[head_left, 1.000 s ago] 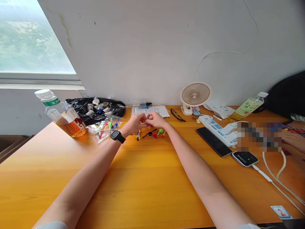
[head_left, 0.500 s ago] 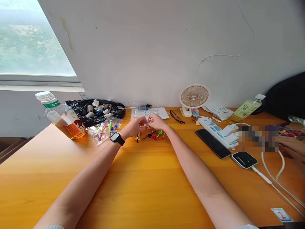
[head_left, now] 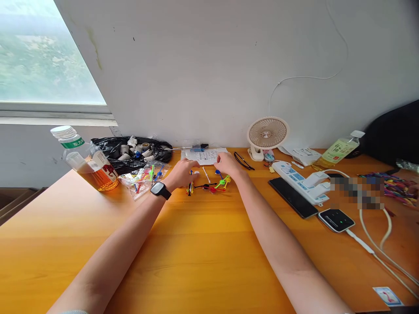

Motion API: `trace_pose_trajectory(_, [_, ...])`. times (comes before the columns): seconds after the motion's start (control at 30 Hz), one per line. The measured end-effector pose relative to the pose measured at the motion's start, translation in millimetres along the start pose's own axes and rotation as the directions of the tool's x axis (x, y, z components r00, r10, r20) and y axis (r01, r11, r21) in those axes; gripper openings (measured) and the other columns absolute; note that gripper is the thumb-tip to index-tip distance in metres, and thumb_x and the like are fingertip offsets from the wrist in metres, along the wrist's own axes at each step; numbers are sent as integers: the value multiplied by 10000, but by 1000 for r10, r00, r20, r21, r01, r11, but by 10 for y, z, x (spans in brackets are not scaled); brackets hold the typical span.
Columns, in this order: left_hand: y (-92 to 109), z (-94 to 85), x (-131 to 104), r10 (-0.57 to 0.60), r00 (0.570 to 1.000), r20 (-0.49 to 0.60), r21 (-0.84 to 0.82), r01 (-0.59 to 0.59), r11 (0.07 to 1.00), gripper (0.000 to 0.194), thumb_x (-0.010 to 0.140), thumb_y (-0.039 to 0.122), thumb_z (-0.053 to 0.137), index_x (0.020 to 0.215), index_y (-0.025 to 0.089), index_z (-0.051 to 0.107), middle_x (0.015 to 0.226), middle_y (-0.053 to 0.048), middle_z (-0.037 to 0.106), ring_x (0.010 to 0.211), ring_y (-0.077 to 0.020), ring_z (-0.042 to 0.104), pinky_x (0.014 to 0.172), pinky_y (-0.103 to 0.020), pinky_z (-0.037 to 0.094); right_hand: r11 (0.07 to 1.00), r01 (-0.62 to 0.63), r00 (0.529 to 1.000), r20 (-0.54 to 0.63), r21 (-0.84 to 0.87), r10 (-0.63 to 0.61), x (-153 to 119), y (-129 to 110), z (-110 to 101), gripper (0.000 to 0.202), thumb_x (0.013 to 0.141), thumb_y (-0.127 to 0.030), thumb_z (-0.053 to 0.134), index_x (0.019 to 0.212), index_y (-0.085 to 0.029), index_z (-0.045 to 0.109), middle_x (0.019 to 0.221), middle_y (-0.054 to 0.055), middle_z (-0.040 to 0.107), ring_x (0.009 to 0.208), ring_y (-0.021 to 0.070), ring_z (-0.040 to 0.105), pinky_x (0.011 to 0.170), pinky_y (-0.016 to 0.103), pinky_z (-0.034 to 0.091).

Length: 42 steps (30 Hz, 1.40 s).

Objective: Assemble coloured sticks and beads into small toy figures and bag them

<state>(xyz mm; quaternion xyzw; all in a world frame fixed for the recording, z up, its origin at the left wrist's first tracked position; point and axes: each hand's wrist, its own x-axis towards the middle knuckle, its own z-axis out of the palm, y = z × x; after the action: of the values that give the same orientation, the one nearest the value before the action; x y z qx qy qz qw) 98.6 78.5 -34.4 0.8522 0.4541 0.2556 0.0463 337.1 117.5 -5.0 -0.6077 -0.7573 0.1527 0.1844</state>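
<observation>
At the left of the desk, a bottle of amber drink stands beside a black plastic bag and a clear packet of coloured pieces. Next comes the left hand, a watch on its wrist, its fingers partly bent and the thumb a little apart from the forefinger; whether it has hold of anything cannot be told. Just below its fingers lie some yellow and black pieces, long axes running roughly towards the person. Between the hands is the white stick, apart from both, slanting with its far end to the left and its near end to the right; which end is its head is unclear. Nearer the person, a black piece lies almost crosswise, close to a red one. Blue, green and yellow pieces sit at different angles below the right hand, whose fingers are curled inward, fingertips largely hidden, so its hold cannot be told. Further right are black-framed glasses, a fan and a phone
</observation>
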Motion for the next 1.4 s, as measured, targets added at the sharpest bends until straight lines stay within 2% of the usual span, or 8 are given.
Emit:
trace_pose_trajectory(0.2, [-6, -81, 48, 30, 998, -52, -85, -34, 996, 235, 922, 310, 690, 1127, 214, 751, 1125, -91, 786, 1116, -320, 681, 981, -444, 548, 998, -60, 994, 92, -7, 61, -21, 52, 40, 241, 724, -103, 840, 692, -189, 618, 846, 121, 736, 841, 280, 722, 734, 333, 538])
trace_pose_trajectory(0.4, [101, -119, 101, 0, 995, -104, -268, -28, 963, 237, 958, 385, 669, 1122, 223, 724, 1099, -65, 791, 1008, -252, 738, 859, -367, 593, 981, 10, 990, 135, 193, -36, -15, -87, -84, 73, 965, -224, 717, 918, -185, 677, 707, 26, 725, 664, 168, 712, 672, 257, 568])
trace_pose_trajectory(0.57, [183, -102, 129, -2, 986, -167, -447, -74, 891, 215, 964, 401, 677, 1059, 209, 693, 1044, -64, 779, 978, -222, 749, 891, -363, 617, 738, -39, 974, 189, 674, -122, -60, -273, -115, 127, 961, -280, 768, 952, -180, 689, 761, 42, 764, 655, 149, 727, 620, 235, 616])
trace_pose_trajectory(0.7, [174, -80, 122, -24, 987, -157, -530, -64, 845, 171, 938, 334, 686, 1026, 190, 660, 977, -62, 762, 875, -197, 762, 842, -343, 638, 649, -81, 962, 230, 757, -148, -70, -318, -64, 155, 891, -218, 812, 833, -170, 677, 703, 45, 753, 622, 151, 723, 592, 231, 617])
trace_pose_trajectory(0.9, [262, -57, 108, 18, 990, -143, -555, -95, 827, 143, 898, 287, 700, 969, 184, 629, 941, -54, 751, 867, -187, 746, 847, -331, 633, 672, 5, 949, 208, 741, -237, -64, -272, 14, 150, 884, -206, 703, 791, -192, 587, 603, -25, 641, 529, 103, 595, 505, 182, 469])
trace_pose_trajectory(1.0, [311, -60, 104, -20, 985, -172, -556, -80, 828, 100, 852, 223, 680, 903, 186, 601, 853, -20, 715, 766, -158, 710, 756, -289, 613, 809, 98, 955, 173, 580, -239, -36, -214, 46, 43, 935, -222, 595, 895, -206, 595, 615, -58, 571, 513, 93, 490, 488, 190, 357])
trace_pose_trajectory(1.1, [311, -50, 95, -4, 983, -182, -444, -79, 893, 148, 832, 170, 651, 977, 193, 666, 884, -14, 734, 791, -165, 695, 793, -302, 583, 945, 112, 982, 111, 308, -153, 20, -123, 99, 118, 968, -229, 535, 1009, -202, 642, 710, -31, 615, 618, 124, 542, 564, 216, 382])
trace_pose_trajectory(1.4, [290, 177, 13, -53, 997, -49, -96, 48, 994, 198, 857, 246, 742, 1047, 231, 794, 1000, -83, 752, 986, -272, 707, 914, -384, 558, 996, 69, 983, 169, 58, -78, 23, 55, 312, 271, 868, -257, 762, 1108, -170, 669, 965, 70, 721, 796, 183, 618, 645, 246, 391])
